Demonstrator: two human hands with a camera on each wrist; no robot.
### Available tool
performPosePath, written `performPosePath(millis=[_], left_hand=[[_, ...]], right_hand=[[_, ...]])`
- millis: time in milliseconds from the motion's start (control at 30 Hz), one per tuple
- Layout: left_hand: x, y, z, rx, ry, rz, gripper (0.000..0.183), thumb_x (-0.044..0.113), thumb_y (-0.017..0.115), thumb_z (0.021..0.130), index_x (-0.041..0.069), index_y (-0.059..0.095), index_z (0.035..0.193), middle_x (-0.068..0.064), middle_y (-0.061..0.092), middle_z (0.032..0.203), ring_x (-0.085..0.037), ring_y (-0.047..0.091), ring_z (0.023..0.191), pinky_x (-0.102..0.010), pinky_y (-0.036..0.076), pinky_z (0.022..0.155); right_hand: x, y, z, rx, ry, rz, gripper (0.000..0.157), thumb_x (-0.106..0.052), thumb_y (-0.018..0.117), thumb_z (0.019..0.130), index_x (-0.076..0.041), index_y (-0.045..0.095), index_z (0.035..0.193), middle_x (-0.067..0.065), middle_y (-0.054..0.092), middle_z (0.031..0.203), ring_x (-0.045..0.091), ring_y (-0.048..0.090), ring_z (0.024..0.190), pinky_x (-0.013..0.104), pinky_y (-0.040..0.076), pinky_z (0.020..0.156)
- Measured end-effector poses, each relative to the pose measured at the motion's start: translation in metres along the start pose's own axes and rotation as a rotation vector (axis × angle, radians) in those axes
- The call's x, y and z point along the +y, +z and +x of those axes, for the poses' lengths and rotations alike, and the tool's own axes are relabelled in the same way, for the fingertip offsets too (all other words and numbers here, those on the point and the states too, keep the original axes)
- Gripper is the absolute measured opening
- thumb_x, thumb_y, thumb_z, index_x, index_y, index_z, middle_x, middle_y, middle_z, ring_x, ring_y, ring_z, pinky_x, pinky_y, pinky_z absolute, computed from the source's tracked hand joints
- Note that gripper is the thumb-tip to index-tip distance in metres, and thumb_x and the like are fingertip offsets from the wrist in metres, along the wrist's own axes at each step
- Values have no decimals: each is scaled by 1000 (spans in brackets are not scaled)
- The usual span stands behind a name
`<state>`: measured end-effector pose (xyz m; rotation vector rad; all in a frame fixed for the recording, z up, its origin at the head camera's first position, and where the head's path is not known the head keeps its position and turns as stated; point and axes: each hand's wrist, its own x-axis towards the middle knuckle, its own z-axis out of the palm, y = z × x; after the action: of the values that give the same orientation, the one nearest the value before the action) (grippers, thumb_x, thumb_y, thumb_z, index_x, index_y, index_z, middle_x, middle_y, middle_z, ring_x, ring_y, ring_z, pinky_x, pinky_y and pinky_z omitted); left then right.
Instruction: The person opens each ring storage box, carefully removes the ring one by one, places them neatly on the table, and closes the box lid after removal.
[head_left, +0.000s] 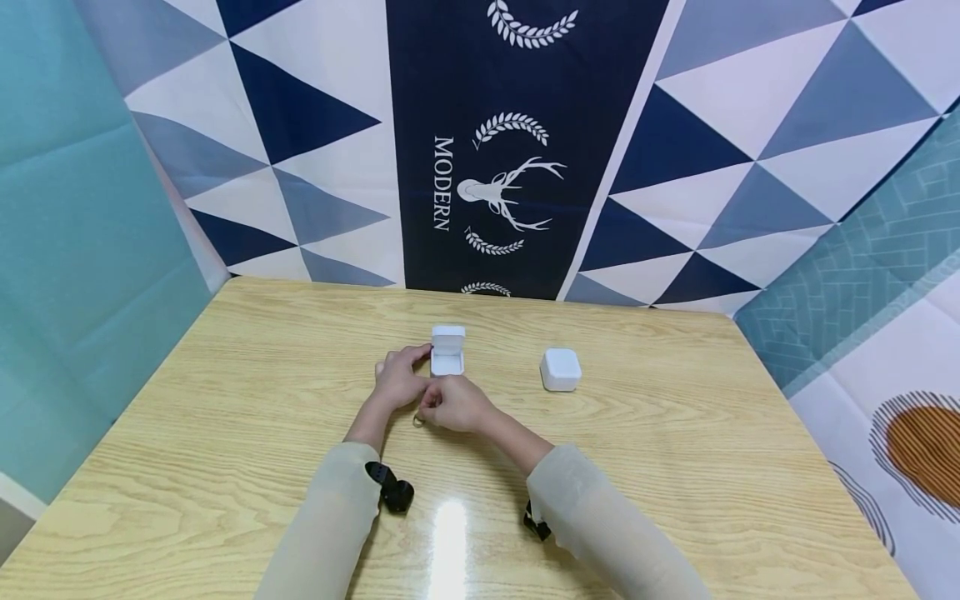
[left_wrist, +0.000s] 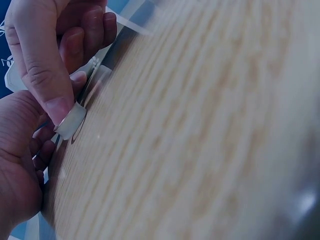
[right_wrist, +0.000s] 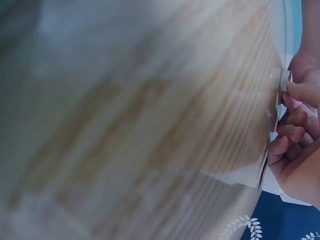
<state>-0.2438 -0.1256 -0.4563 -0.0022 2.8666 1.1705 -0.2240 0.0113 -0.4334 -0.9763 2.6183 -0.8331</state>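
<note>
A small white ring box (head_left: 447, 364) stands on the wooden table with its lid raised and a pale interior. My left hand (head_left: 400, 379) holds it from the left side, one finger along its edge and the thumb near its front. Just in front of the box, my right hand (head_left: 459, 404) pinches a ring (head_left: 418, 421) between thumb and forefinger. In the left wrist view the ring (left_wrist: 72, 122) looks like a wide, shiny metal band, close above the tabletop. The right wrist view also has the ring (right_wrist: 285, 81) at the fingertips. The right hand hides part of the left thumb.
A white rounded cube (head_left: 560, 369) sits on the table (head_left: 645, 417) to the right of the ring box. A patterned cloth (head_left: 480, 150) hangs behind the table's far edge. Black wrist straps are on both sleeves (head_left: 330, 508).
</note>
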Motion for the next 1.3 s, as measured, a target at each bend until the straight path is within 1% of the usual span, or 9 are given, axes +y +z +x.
performPosePath(millis=[167,300,533,800,1067,1300], left_hand=[[0,0,0,3,5,-4,64,33,68,73,21,43,131,1,44,134,-22,37,110,-38,18,83],[0,0,-1,5,4,-11,64,32,68,73,21,44,131,0,44,134,-23,36,112,-38,18,84],[0,0,0,4,4,-16,63,32,68,73,21,44,131,1,44,134,-22,36,112,-37,18,83],[1,0,0,3,1,-18,63,31,69,73,21,44,131,0,44,134,-23,36,112,-38,18,84],[1,0,1,-2,-2,-7,63,31,68,73,22,43,131,2,43,135,-23,36,112,-37,18,83],[0,0,1,-1,1,-11,63,31,68,73,22,43,131,2,43,135,-23,36,113,-38,18,84]], right_hand=[[0,0,0,-2,-20,-37,10,-20,65,77,-15,67,69,-8,62,65,0,45,52,15,36,52],[0,0,0,-3,-14,-59,10,-21,64,77,-16,67,68,-9,61,66,0,45,52,15,36,52],[-1,0,1,-9,6,-59,11,-21,65,78,-17,66,67,-10,61,65,0,45,52,15,36,52],[0,0,1,-4,-6,-67,11,-21,65,77,-17,66,68,-10,61,64,0,46,53,15,37,54],[0,1,1,-15,0,-52,10,-22,65,78,-17,67,69,-10,61,64,0,43,49,15,34,49],[0,1,2,-19,1,-41,10,-22,65,78,-17,67,69,-10,60,65,0,44,49,15,35,49]])
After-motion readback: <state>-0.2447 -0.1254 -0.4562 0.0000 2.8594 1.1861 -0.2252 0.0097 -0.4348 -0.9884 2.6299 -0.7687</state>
